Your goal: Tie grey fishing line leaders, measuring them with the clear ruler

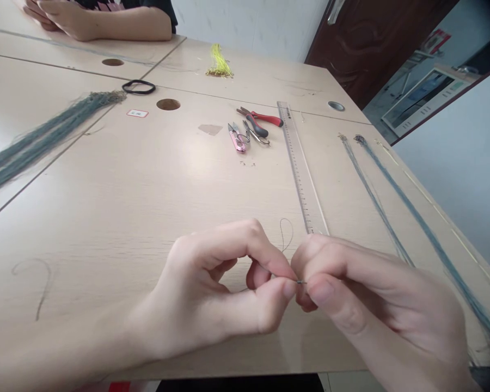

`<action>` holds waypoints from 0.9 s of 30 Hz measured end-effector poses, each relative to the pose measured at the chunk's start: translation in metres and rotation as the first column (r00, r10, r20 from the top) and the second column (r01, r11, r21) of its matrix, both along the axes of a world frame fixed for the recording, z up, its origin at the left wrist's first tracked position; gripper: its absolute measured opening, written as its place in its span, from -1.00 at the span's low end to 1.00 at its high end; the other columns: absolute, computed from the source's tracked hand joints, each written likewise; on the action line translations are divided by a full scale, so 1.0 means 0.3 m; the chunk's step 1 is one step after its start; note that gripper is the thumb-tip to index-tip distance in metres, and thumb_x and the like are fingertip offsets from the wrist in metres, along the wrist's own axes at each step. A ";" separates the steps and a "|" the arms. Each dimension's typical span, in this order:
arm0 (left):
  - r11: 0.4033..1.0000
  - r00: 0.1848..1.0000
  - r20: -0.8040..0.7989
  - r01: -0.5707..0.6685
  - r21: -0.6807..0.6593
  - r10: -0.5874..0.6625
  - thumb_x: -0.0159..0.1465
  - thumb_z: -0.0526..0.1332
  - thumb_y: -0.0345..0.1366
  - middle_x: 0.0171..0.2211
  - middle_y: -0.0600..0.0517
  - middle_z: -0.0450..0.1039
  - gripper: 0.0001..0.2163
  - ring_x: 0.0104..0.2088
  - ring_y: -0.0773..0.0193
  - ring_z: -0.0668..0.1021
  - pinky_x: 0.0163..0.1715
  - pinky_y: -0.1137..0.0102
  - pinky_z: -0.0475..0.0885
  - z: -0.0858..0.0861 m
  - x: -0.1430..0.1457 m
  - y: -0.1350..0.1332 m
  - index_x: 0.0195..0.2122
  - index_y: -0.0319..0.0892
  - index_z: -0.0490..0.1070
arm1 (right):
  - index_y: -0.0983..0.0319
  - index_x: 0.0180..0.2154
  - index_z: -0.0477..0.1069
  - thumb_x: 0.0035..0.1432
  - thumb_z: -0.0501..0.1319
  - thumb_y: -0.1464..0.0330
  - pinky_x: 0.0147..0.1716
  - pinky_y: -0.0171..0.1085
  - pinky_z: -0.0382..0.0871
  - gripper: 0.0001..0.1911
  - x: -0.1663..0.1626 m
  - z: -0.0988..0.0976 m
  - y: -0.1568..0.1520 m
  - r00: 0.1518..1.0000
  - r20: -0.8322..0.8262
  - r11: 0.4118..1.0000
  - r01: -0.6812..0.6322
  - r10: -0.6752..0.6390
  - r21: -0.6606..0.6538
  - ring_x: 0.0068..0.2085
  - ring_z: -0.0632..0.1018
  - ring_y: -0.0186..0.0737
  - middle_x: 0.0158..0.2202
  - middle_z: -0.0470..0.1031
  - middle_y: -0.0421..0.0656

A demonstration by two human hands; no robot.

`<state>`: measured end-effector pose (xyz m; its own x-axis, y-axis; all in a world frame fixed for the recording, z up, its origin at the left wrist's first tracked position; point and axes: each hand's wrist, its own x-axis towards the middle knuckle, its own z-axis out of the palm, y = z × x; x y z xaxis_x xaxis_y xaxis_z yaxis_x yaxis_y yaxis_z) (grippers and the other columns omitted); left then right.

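My left hand [212, 288] and my right hand [363, 294] meet just above the near edge of the wooden table [106, 218]. Their fingertips pinch a thin wire with a tiny metal end [300, 282], and a fine loop of the wire [286, 234] rises behind them. A clear ruler [300, 163] lies just beyond my right fingers. Long grey-green cord strands [392, 228] run past my right hand, close to its outer side. Red-handled pliers [261, 122] and pink-handled snips [237, 139] lie farther off.
A thick grey-green cord bundle [44, 141] lies at the left, with a black elastic band [139, 87] and a yellow thread bunch [219, 62] beyond. A co-worker's folded hands [65, 16] rest at the far left. The table has round holes, and its right edge drops away.
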<state>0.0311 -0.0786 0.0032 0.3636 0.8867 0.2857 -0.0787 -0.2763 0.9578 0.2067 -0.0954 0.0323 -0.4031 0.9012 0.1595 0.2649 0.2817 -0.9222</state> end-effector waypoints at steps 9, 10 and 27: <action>0.999 1.000 -0.005 -0.014 -0.043 0.014 0.08 0.24 -0.53 -0.58 0.15 0.31 -0.87 -0.56 0.41 0.37 -0.59 0.47 0.26 0.001 0.000 -0.011 -0.48 -0.16 0.43 | 0.23 -0.51 0.29 0.23 0.11 0.43 -0.49 -0.31 0.35 -0.75 -0.009 -0.001 0.001 1.000 0.021 0.998 0.019 -0.020 0.060 -0.46 0.45 -0.35 -0.54 0.36 -0.23; 0.999 1.000 -0.006 -0.019 -0.045 0.019 0.08 0.24 -0.53 -0.59 0.15 0.31 -0.87 -0.56 0.41 0.37 -0.60 0.47 0.26 0.001 0.001 -0.011 -0.49 -0.16 0.43 | 0.24 -0.51 0.29 0.24 0.11 0.43 -0.49 -0.31 0.34 -0.76 -0.010 -0.001 0.002 1.000 0.020 0.998 0.018 -0.020 0.060 -0.46 0.45 -0.35 -0.53 0.36 -0.24; 1.000 1.000 0.006 -0.008 0.025 0.008 0.11 0.24 -0.54 -0.57 0.13 0.34 -0.88 -0.55 0.43 0.40 -0.58 0.49 0.31 -0.001 0.005 0.001 -0.48 -0.19 0.45 | 0.22 -0.45 0.30 0.30 0.07 0.37 -0.46 -0.37 0.32 -0.76 0.008 -0.001 0.002 0.999 0.033 1.000 -0.014 0.013 0.025 -0.40 0.49 -0.40 -0.47 0.38 -0.26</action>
<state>0.0325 -0.0783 0.0031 0.3548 0.8822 0.3096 -0.0815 -0.3007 0.9502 0.2090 -0.0948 0.0321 -0.4205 0.8915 0.1685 0.2907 0.3082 -0.9058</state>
